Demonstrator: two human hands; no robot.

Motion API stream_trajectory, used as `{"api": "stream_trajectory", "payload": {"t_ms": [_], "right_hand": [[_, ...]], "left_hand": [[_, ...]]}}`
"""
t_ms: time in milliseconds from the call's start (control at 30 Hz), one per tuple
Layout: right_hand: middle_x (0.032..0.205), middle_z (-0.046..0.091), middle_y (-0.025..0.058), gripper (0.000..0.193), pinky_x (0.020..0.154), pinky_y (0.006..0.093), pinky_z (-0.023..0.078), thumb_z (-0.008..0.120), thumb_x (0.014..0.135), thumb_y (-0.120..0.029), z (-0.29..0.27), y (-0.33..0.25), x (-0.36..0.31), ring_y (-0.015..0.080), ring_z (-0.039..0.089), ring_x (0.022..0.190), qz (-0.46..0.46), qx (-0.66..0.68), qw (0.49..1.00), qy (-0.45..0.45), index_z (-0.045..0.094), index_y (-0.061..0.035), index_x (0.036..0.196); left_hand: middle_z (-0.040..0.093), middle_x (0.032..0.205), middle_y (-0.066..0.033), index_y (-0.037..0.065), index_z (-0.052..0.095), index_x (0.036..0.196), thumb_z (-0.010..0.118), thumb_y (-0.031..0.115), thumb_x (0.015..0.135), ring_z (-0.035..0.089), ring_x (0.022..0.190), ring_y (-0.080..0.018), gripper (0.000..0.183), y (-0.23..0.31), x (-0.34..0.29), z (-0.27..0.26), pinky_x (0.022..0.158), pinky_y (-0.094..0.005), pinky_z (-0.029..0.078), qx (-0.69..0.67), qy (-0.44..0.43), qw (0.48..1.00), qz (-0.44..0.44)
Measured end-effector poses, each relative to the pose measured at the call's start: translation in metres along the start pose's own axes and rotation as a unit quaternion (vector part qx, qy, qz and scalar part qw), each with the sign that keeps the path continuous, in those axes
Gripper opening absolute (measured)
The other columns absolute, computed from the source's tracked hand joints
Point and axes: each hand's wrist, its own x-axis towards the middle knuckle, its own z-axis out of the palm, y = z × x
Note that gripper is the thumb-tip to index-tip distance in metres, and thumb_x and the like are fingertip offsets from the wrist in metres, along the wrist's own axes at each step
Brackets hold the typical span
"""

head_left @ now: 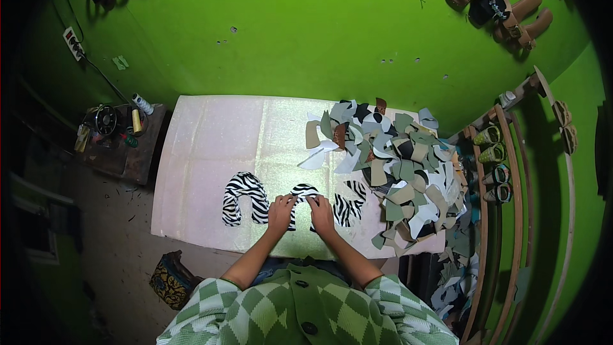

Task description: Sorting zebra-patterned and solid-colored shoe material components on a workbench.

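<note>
A zebra-print arched piece (304, 189), like a shoe-upper cutting, lies on the table in front of me. My left hand (281, 213) pinches its left side, and my right hand (321, 213) grips its right side, fingers bent onto it. Beside my left hand sits a thicker zebra-print arch (245, 182), which looks like a stack of similar pieces. To the right of my right hand, more zebra-print cuttings (348, 209) lie loosely. My fingertips partly cover the edges of the middle piece.
The pale sheet-covered table (214, 134) carries a large heap of grey, green, tan and white scraps (408, 166) at right. A sewing machine (105, 119) stands on a small side table at left. A wooden rack (501, 153) with footwear is at right; a patterned chair (172, 279) is lower left.
</note>
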Motion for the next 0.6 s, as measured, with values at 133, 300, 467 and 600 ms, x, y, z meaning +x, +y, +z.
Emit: {"api": "stream_trajectory", "payload": {"t_ms": [133, 300, 467, 600], "right_hand": [[0.107, 0.049, 0.0137, 0.057, 0.08, 0.037, 0.038, 0.051, 0.076, 0.001, -0.005, -0.016, -0.008, 0.0258, 0.048, 0.101, -0.056, -0.1, 0.993, 0.005, 0.05, -0.0226, 0.128], [0.097, 0.049, 0.0108, 0.058, 0.076, 0.0349, 0.035, 0.049, 0.078, 0.0, -0.008, -0.023, -0.004, 0.024, 0.047, 0.095, 0.005, -0.137, 0.989, -0.051, 0.05, -0.0302, 0.127], [0.088, 0.045, 0.0085, 0.051, 0.073, 0.0351, 0.034, 0.047, 0.081, -0.005, -0.007, -0.021, -0.006, 0.0232, 0.046, 0.087, 0.051, -0.15, 0.987, -0.029, 0.054, -0.0333, 0.123], [0.085, 0.044, 0.0082, 0.045, 0.072, 0.0361, 0.034, 0.046, 0.084, -0.008, -0.006, 0.0, -0.015, 0.0235, 0.045, 0.085, 0.092, -0.183, 0.979, -0.011, 0.057, -0.0337, 0.119]], "left_hand": [[0.054, 0.113, -0.0047, 0.013, 0.054, 0.121, 0.052, 0.004, 0.074, 0.048, 0.104, -0.0246, 0.048, 0.005, -0.009, 0.0, 0.081, -0.0369, 0.041, 0.036, -0.011, 0.999, -0.006], [0.054, 0.114, -0.0047, 0.013, 0.053, 0.123, 0.052, 0.005, 0.074, 0.047, 0.105, -0.0245, 0.049, 0.006, -0.011, 0.004, 0.081, -0.0367, 0.038, 0.076, -0.017, 0.997, -0.008], [0.054, 0.113, -0.0045, 0.013, 0.054, 0.122, 0.053, 0.008, 0.074, 0.047, 0.099, -0.0228, 0.048, 0.011, -0.007, 0.0, 0.08, -0.0362, 0.036, 0.091, -0.026, 0.996, -0.01], [0.054, 0.11, -0.0042, 0.013, 0.054, 0.121, 0.055, 0.009, 0.073, 0.047, 0.096, -0.022, 0.048, 0.014, -0.005, -0.001, 0.082, -0.0365, 0.034, 0.104, -0.025, 0.994, -0.004]]}}
